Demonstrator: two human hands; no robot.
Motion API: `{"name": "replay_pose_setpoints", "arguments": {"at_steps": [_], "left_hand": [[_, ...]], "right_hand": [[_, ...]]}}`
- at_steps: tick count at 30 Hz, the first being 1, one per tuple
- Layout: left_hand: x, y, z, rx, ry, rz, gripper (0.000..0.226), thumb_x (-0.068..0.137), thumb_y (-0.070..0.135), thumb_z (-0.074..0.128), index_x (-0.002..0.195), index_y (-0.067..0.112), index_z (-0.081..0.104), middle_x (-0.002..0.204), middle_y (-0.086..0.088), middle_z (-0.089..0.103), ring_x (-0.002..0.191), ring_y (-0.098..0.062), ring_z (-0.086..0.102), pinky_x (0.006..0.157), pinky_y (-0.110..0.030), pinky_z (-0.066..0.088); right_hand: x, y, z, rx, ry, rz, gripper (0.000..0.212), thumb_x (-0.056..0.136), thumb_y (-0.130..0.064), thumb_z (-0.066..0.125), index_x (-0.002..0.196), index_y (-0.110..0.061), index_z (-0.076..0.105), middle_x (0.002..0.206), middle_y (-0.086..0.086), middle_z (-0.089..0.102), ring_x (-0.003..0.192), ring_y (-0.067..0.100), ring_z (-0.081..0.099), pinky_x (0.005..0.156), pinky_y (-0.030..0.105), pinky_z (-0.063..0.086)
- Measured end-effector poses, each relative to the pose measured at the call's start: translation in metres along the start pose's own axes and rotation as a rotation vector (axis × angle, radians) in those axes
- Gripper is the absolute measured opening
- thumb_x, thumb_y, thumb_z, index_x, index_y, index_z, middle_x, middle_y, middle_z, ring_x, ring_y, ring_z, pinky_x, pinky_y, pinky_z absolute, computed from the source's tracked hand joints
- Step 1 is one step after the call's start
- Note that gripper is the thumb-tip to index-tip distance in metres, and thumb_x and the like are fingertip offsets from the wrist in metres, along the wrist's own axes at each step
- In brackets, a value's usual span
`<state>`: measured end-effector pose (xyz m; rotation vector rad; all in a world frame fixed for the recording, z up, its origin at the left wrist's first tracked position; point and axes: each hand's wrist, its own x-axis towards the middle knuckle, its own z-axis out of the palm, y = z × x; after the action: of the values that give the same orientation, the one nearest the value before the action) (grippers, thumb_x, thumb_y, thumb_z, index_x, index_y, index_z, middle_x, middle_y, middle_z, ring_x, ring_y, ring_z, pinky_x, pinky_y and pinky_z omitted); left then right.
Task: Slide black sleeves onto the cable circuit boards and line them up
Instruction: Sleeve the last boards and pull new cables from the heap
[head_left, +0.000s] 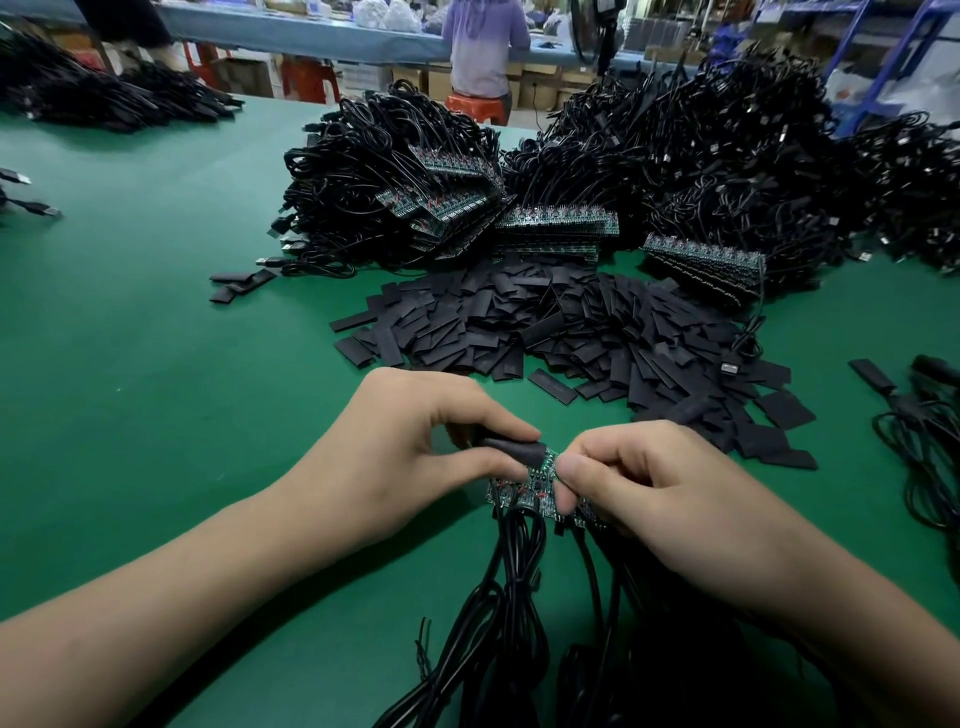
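Landmark: we take the sleeve pile (571, 327), a loose heap of flat black sleeves on the green table (156, 338), as our reference.
Left hand: we find the left hand (415, 447) just on the near side of the pile, thumb and curled fingers pinching one black sleeve (511, 448).
Right hand: the right hand (639, 483) is beside it, also nearer than the pile, with thumb and forefinger closed narrowly on the end of one board.
Task item: the circuit boards (530, 491) lie in a short row between the two hands, nearer to us than the pile. The held sleeve's open end meets the tip of the pinched board; we cannot tell how far it has gone over.
Cables: black cables (514, 597) run from the boards towards us, away from the pile.
Stock: beyond the pile we note large cable bundles (675, 171) with board stacks (556, 223) at their front edge.
Strays: a few stray sleeves (239, 286) lie left of the pile, apart from it.
Right of pile: a separate tangle of dark leads (924, 415) lies well apart.
Background: far beyond the pile a person in purple (483, 41) sits on a red stool (475, 106) at another bench.
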<state>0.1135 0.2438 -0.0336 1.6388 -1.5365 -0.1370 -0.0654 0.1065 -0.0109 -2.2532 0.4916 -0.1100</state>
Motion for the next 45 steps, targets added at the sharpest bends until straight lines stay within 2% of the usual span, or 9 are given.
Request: {"name": "replay_pose_setpoints", "arguments": {"at_steps": [4,9,14,17,24,29,34,38,45], "left_hand": [[-0.001,-0.001,0.0,-0.035,-0.024,-0.049,0.022,0.074,0.024,0.087,0.096,0.022,0.083,0.085,0.012,0.077,0.078,-0.005,0.071,0.077,-0.029,0.057],[0.0,0.004,0.001,0.064,-0.098,0.149,0.02,0.085,0.023,0.081,0.104,0.017,0.08,0.091,0.009,0.074,0.086,-0.002,0.069,0.078,-0.029,0.057],[0.001,0.002,0.004,-0.005,0.004,0.039,0.021,0.079,0.024,0.084,0.099,0.019,0.082,0.087,0.012,0.075,0.082,-0.004,0.071,0.079,-0.023,0.055],[0.001,0.001,0.004,-0.089,0.053,-0.07,0.023,0.075,0.03,0.082,0.096,0.023,0.082,0.086,0.016,0.076,0.083,-0.005,0.072,0.081,-0.017,0.052],[0.0,0.002,0.006,-0.164,0.054,-0.146,0.022,0.073,0.039,0.077,0.093,0.032,0.08,0.088,0.019,0.077,0.088,-0.003,0.072,0.083,-0.013,0.05],[-0.001,0.004,0.009,-0.161,0.021,-0.15,0.019,0.075,0.032,0.082,0.094,0.032,0.08,0.089,0.019,0.076,0.089,-0.005,0.072,0.084,-0.014,0.049],[0.0,0.005,0.009,-0.16,0.024,-0.165,0.017,0.076,0.03,0.083,0.093,0.032,0.08,0.088,0.019,0.076,0.087,-0.004,0.072,0.082,-0.013,0.05],[0.001,0.005,0.009,-0.241,0.063,-0.218,0.021,0.072,0.039,0.077,0.091,0.033,0.08,0.087,0.018,0.077,0.085,0.0,0.073,0.081,-0.011,0.05],[-0.001,0.005,0.009,-0.206,0.066,-0.187,0.019,0.073,0.04,0.077,0.092,0.034,0.078,0.088,0.019,0.077,0.086,-0.001,0.072,0.081,-0.009,0.048]], "right_hand": [[0.001,0.001,0.001,-0.062,0.012,-0.031,0.03,0.1,-0.035,0.056,0.076,-0.027,0.072,0.046,-0.011,0.04,0.044,0.005,0.035,0.047,0.019,0.03],[0.004,0.005,0.004,0.007,-0.031,-0.022,0.028,0.101,-0.037,0.056,0.081,-0.029,0.073,0.05,-0.01,0.049,0.045,0.004,0.035,0.047,0.018,0.029],[0.004,0.003,0.001,0.106,0.088,-0.017,0.016,0.091,-0.045,0.064,0.088,-0.03,0.067,0.067,-0.005,0.072,0.051,0.005,0.052,0.049,0.016,0.039],[0.0,0.002,-0.009,-0.011,0.218,-0.081,0.017,0.079,-0.048,0.068,0.08,-0.031,0.071,0.069,-0.009,0.069,0.056,0.009,0.057,0.053,0.018,0.043],[-0.001,0.004,-0.007,-0.054,0.265,-0.157,0.016,0.088,-0.03,0.073,0.073,-0.028,0.071,0.065,-0.01,0.069,0.055,0.003,0.056,0.054,0.015,0.043],[-0.002,0.007,0.002,-0.196,0.349,-0.244,0.012,0.087,-0.038,0.071,0.077,-0.032,0.071,0.063,-0.011,0.065,0.056,0.01,0.058,0.047,0.014,0.035],[-0.001,0.004,0.007,-0.317,0.415,-0.275,0.011,0.092,-0.04,0.071,0.084,-0.033,0.071,0.065,-0.017,0.063,0.065,0.005,0.06,0.053,0.018,0.039],[-0.001,0.002,0.006,-0.268,0.452,-0.257,0.03,0.087,-0.057,0.053,0.091,-0.035,0.074,0.072,-0.018,0.068,0.067,0.005,0.065,0.059,0.037,0.053],[-0.003,0.0,0.01,-0.325,0.488,-0.284,0.019,0.091,-0.045,0.059,0.089,-0.031,0.073,0.07,-0.017,0.068,0.065,0.007,0.065,0.061,0.039,0.053]]}}
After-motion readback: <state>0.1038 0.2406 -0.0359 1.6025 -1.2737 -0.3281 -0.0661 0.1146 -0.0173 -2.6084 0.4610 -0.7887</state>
